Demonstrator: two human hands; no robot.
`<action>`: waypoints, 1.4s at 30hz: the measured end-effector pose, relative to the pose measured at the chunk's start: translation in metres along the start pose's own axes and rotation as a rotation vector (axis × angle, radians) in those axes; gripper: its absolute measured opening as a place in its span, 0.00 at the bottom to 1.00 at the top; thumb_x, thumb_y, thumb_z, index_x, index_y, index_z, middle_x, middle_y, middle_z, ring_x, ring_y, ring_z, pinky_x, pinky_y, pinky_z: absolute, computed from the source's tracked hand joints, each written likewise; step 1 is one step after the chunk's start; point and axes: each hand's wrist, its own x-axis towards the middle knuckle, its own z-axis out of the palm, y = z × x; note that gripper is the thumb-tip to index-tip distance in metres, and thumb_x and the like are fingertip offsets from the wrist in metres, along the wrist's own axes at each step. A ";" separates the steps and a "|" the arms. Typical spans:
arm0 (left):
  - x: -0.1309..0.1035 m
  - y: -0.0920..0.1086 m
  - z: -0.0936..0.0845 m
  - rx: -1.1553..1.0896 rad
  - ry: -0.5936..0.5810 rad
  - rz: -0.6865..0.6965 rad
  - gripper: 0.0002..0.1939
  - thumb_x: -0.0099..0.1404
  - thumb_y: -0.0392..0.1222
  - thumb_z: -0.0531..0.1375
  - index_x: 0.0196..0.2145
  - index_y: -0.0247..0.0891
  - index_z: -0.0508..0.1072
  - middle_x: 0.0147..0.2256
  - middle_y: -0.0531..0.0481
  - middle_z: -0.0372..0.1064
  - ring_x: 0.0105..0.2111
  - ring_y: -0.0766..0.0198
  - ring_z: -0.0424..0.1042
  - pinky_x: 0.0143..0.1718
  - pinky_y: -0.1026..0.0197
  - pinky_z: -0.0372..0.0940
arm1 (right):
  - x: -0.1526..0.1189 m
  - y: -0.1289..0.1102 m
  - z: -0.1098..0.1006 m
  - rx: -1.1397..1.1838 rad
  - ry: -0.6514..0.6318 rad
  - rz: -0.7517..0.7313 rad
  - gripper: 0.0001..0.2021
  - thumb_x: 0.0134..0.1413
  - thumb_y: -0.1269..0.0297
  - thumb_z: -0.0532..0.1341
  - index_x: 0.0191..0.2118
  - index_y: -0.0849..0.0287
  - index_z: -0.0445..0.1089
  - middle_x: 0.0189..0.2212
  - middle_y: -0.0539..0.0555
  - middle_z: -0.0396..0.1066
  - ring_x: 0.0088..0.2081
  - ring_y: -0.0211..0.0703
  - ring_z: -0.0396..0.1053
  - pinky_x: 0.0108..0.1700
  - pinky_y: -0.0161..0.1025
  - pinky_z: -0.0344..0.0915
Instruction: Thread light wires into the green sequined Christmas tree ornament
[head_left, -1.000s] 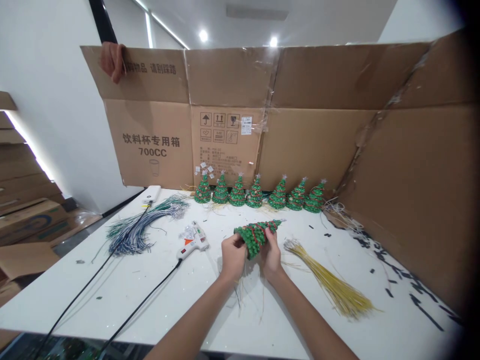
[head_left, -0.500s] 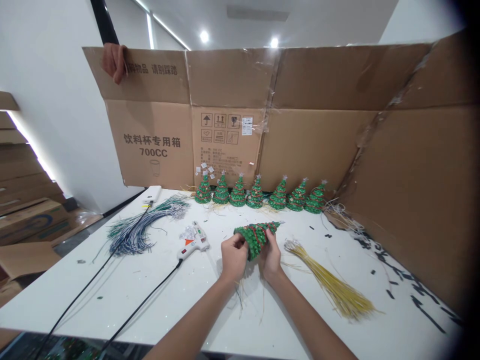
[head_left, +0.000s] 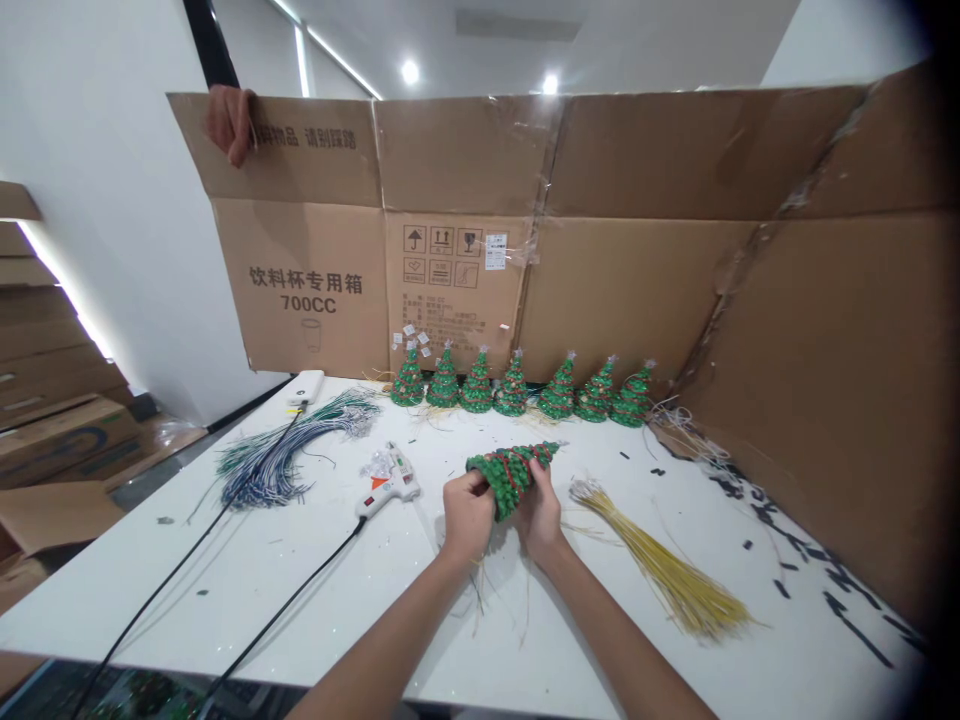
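Observation:
A small green Christmas tree [head_left: 513, 478] with red trim is held on its side above the white table, its tip pointing right. My left hand [head_left: 470, 515] grips the tree at its wide base, fingertips partly hidden at the rim. Around the tree's right side, my right hand [head_left: 541, 510] is closed, thumb on the front. A few thin strands hang below the tree. To the right lies a bundle of yellow cords [head_left: 660, 560]. Left of my hands, a white glue gun [head_left: 388, 487] rests on the table beside some clear bits.
Several finished-looking trees [head_left: 477, 385] stand in a row before a cardboard wall [head_left: 622, 290]. Green and blue-white cords [head_left: 277, 460] lie at left, near a white power strip [head_left: 306, 387]. Black cables cross the left side. Dark scraps [head_left: 832, 580] litter the right edge.
Almost nothing differs. The tree has tilted very slightly in my hands, and both hands keep their grip on it.

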 end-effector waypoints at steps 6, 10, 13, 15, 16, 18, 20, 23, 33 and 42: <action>0.001 -0.004 -0.001 -0.003 0.027 0.001 0.09 0.54 0.38 0.64 0.29 0.33 0.85 0.23 0.51 0.75 0.26 0.63 0.67 0.31 0.63 0.64 | -0.004 -0.003 0.005 -0.023 -0.010 0.019 0.13 0.57 0.52 0.70 0.46 0.47 0.74 0.43 0.45 0.77 0.50 0.47 0.73 0.58 0.48 0.68; 0.001 -0.006 -0.002 -0.002 0.047 0.000 0.09 0.53 0.36 0.62 0.27 0.32 0.84 0.22 0.51 0.74 0.26 0.64 0.67 0.31 0.63 0.64 | -0.005 -0.003 0.007 -0.031 -0.011 0.020 0.13 0.56 0.52 0.70 0.44 0.48 0.73 0.44 0.46 0.78 0.51 0.47 0.73 0.58 0.48 0.67; 0.001 -0.007 -0.001 -0.006 0.053 0.006 0.08 0.53 0.37 0.62 0.26 0.33 0.83 0.22 0.52 0.73 0.26 0.64 0.66 0.31 0.63 0.65 | -0.005 -0.003 0.009 -0.034 -0.004 0.018 0.13 0.55 0.51 0.71 0.43 0.48 0.73 0.43 0.47 0.78 0.51 0.49 0.73 0.58 0.48 0.67; 0.002 -0.007 0.000 -0.006 0.058 0.010 0.08 0.53 0.37 0.62 0.25 0.33 0.82 0.22 0.52 0.73 0.26 0.64 0.66 0.31 0.63 0.65 | -0.005 -0.004 0.010 -0.036 0.003 0.019 0.13 0.54 0.52 0.71 0.42 0.49 0.73 0.42 0.47 0.78 0.52 0.49 0.73 0.58 0.49 0.67; 0.002 -0.007 0.000 -0.004 0.061 0.011 0.08 0.53 0.37 0.62 0.25 0.33 0.82 0.22 0.52 0.73 0.26 0.64 0.66 0.31 0.63 0.65 | -0.005 -0.005 0.010 -0.037 0.006 0.019 0.13 0.53 0.52 0.71 0.42 0.49 0.73 0.42 0.47 0.78 0.52 0.50 0.73 0.58 0.49 0.68; 0.002 -0.007 0.000 0.003 0.067 0.014 0.08 0.53 0.37 0.63 0.25 0.33 0.82 0.22 0.52 0.73 0.25 0.64 0.66 0.31 0.63 0.65 | -0.005 -0.006 0.011 -0.038 0.006 0.023 0.13 0.53 0.53 0.71 0.42 0.49 0.73 0.41 0.47 0.78 0.52 0.50 0.73 0.57 0.49 0.68; 0.002 -0.006 0.000 0.013 0.072 0.017 0.08 0.53 0.37 0.62 0.25 0.33 0.82 0.22 0.53 0.72 0.25 0.65 0.65 0.30 0.63 0.64 | -0.005 -0.007 0.012 -0.036 -0.001 0.030 0.13 0.53 0.53 0.71 0.42 0.49 0.74 0.42 0.47 0.78 0.51 0.50 0.74 0.57 0.49 0.68; 0.002 -0.005 -0.001 0.036 0.074 0.023 0.07 0.53 0.37 0.62 0.24 0.33 0.81 0.21 0.54 0.71 0.25 0.66 0.64 0.29 0.64 0.63 | -0.005 -0.009 0.012 -0.030 -0.004 0.038 0.14 0.53 0.53 0.71 0.43 0.48 0.74 0.42 0.46 0.79 0.49 0.49 0.74 0.56 0.48 0.68; -0.001 -0.004 0.001 0.107 0.015 0.064 0.06 0.54 0.35 0.60 0.22 0.34 0.77 0.22 0.55 0.67 0.25 0.66 0.62 0.29 0.65 0.59 | -0.004 -0.009 0.009 -0.007 0.050 0.072 0.14 0.54 0.51 0.70 0.44 0.48 0.74 0.40 0.47 0.80 0.49 0.52 0.76 0.53 0.51 0.71; -0.004 0.001 0.004 0.177 -0.062 0.090 0.06 0.56 0.36 0.62 0.24 0.35 0.79 0.22 0.54 0.71 0.25 0.66 0.64 0.27 0.66 0.57 | -0.001 -0.016 0.012 0.011 0.077 0.101 0.16 0.56 0.45 0.67 0.42 0.51 0.74 0.37 0.49 0.80 0.46 0.54 0.78 0.51 0.52 0.73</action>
